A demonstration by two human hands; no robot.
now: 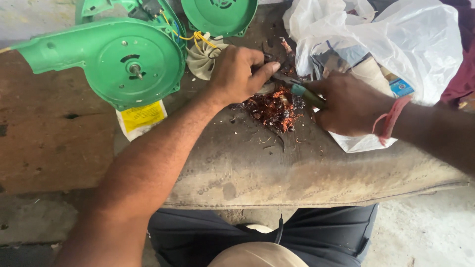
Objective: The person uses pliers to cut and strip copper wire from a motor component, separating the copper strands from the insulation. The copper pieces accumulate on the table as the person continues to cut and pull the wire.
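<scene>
My left hand (pixel 237 74) is closed over a dark motor part with a tangle of copper wire (pixel 274 109) spilling beneath it on the worn bench (pixel 277 173). My right hand (pixel 349 104) grips pliers with green handles (pixel 304 92), whose jaws reach toward the part under my left fingers. A red thread is tied round my right wrist. The part itself is mostly hidden by my left hand.
A green blower housing (pixel 106 57) with a shaft lies at the upper left, a yellow label (pixel 142 117) below it. A cream fan impeller (pixel 205 57) and a green cover (pixel 220 15) sit behind. A white plastic bag (pixel 396 39) lies at the right.
</scene>
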